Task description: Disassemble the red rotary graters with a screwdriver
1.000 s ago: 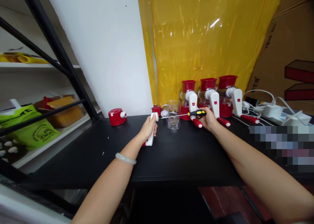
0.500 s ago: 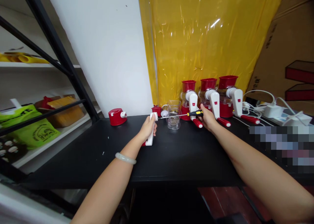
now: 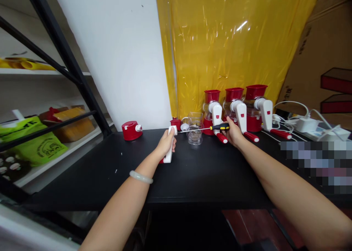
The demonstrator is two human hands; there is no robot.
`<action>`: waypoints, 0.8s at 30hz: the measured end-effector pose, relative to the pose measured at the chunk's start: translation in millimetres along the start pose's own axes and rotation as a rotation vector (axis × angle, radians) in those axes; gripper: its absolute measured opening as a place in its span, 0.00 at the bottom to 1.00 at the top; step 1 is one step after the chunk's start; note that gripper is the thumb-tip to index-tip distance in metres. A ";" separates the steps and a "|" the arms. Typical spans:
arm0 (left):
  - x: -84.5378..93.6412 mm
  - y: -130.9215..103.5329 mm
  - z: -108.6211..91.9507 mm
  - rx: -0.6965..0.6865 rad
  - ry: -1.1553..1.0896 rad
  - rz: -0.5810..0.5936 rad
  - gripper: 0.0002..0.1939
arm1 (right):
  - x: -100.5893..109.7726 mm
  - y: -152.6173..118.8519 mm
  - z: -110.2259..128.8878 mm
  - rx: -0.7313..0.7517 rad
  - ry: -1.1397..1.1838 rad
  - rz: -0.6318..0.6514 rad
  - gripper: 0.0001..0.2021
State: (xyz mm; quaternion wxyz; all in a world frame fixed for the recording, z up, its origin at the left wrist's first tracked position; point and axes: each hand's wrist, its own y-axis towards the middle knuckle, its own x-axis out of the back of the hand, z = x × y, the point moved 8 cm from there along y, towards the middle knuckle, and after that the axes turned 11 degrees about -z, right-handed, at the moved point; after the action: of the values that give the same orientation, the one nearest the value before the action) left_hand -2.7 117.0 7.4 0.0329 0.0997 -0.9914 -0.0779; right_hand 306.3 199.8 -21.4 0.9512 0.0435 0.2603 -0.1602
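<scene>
My left hand [image 3: 166, 143] is closed around a white crank handle [image 3: 168, 157] with a red part at its lower end. In my right hand [image 3: 233, 131] is a screwdriver [image 3: 220, 126] with a black and yellow grip. Its long shaft points left, and the tip meets the white round end of the crank handle; whether it sits in a screw is too small to tell. Just behind the shaft stand a clear plastic part [image 3: 195, 136], a metal grating drum [image 3: 185, 124] and a small red hopper [image 3: 175, 124]. A red base [image 3: 132, 130] rests further left.
Three assembled red and white rotary graters [image 3: 212, 111] line the back right of the black table [image 3: 192, 177], their cranks facing me. White chargers and cables [image 3: 305, 124] lie at the far right. A black metal shelf frame [image 3: 66, 64] rises on the left.
Little differs. My right hand and the screwdriver grip have shifted very slightly to the right, while the left hand keeps its hold on the crank handle.
</scene>
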 end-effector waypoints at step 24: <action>0.2 -0.9 -1.1 0.000 -0.008 0.000 0.27 | -2.8 -2.8 -3.2 -0.066 0.030 0.052 0.12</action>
State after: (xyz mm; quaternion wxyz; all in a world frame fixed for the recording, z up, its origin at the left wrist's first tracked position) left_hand -2.7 116.0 8.4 0.0289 0.0996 -0.9915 -0.0783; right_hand 301.5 198.5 -22.8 0.9519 0.0211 0.2783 -0.1261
